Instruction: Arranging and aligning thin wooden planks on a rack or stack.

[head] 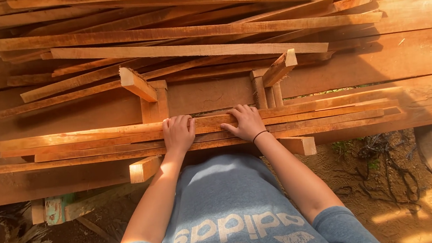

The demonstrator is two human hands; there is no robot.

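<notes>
Wooden slats (pixel 96 135) under left hand (pixel 177 134) and right hand (pixel 248 123), fingers flat.

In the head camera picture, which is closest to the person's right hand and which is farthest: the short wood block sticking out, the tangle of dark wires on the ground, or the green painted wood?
From the right hand:
1. Short wood block, just below and right of it.
2. Tangle of dark wires, on the dirt at far right.
3. Green painted wood, low on the left, past the left hand.
</notes>
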